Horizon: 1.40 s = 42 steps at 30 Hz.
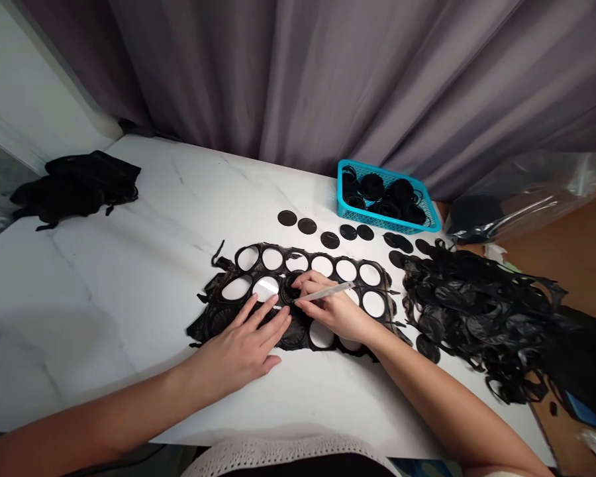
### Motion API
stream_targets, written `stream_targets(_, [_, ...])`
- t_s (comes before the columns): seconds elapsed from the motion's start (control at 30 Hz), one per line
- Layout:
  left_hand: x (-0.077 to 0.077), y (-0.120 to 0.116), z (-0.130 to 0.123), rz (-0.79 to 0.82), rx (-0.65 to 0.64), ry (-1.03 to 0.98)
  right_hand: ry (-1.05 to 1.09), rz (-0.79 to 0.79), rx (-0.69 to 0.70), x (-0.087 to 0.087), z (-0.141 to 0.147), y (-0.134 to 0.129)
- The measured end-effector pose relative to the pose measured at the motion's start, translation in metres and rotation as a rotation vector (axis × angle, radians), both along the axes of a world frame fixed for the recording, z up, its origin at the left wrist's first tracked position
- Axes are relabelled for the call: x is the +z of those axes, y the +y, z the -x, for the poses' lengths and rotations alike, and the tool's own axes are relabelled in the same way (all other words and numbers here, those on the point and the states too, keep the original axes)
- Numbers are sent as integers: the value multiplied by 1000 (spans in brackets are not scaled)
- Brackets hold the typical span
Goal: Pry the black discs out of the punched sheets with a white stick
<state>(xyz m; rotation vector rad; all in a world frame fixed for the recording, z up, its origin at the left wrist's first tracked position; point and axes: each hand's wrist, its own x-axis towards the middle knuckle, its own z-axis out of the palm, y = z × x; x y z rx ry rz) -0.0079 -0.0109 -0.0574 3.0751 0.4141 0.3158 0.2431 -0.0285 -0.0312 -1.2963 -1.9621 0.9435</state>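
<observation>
A black sheet (305, 260) with rows of round cut-outs lies on the white table in front of me; white tabletop shows through many of the holes. My left hand (248, 341) rests flat on its lower left part, fingers spread. In my right hand (330, 306) is a slim pale tool (328, 291), pinched between the fingers. Its tip points down at a round piece in the middle row; I cannot make out what kind of tip it is. Black discs still fill some circles in the bottom row, such as a disc (294, 331) beside my left fingers.
Loose black discs (306, 226) lie behind the sheet. A blue basket (387, 222) holds stacks of black discs. Tangled black scraps (477, 305) pile up on the right, near a clear plastic bag (521, 199). Crumpled black material (79, 185) sits far left. A grey curtain (302, 86) hangs behind.
</observation>
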Motion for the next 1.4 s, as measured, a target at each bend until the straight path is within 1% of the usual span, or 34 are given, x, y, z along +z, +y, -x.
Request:
stream_targets(0.2, [0,2,-1,53,-7,-24,-61,-33,-14,2,3,-4])
stream_targets(0.27, [1,4,-1,84,-20,-34,-132,-88,-30,1,11,-10])
stream_targets(0.33, [2,5,-1,106,-31,-34,-246,-158,-39,-3,19,-15])
stream_targets(0.4, [3,6,-2,112,-36,-37,-336,-214,-61,-8,21,-14])
stream_targets(0.43, [4,6,-2,111,-37,-42,-357,-230,-103,-11,17,-11])
stream_targets(0.47, [4,6,-2,111,-38,-49,-365,-246,-174,-12,10,-7])
stream_targets(0.53, [5,7,-2,114,-40,-63,-370,-277,-388,-12,-13,3])
stream_targets(0.6, [7,8,0,121,-55,-56,-381,-307,-596,-6,-38,8])
stream_targets(0.63, [8,9,1,131,-65,-45,-375,-314,-661,-2,-48,7])
stream_targets(0.67, [11,9,3,146,-74,-36,-358,-303,-694,3,-54,3])
stream_targets(0.7, [13,9,5,166,-80,-27,-332,-278,-695,8,-55,-3])
stream_targets(0.73, [16,8,7,191,-84,-22,-304,-246,-666,12,-51,-12])
stream_targets(0.77, [18,7,10,213,-88,-23,-277,-208,-613,16,-44,-21])
stream_targets(0.83, [19,2,16,235,-91,-36,-231,-155,-459,19,-20,-41])
stream_targets(0.93, [16,-5,22,218,-78,-16,-151,-123,-243,15,15,-61])
stream_targets(1.0, [13,-8,24,207,-69,21,-91,-80,-170,11,27,-66])
stream_targets(1.13, [10,-9,24,214,-79,23,-32,-3,-118,8,31,-66])
stream_targets(1.4, [7,-9,25,220,-71,-26,-35,13,-105,6,31,-64])
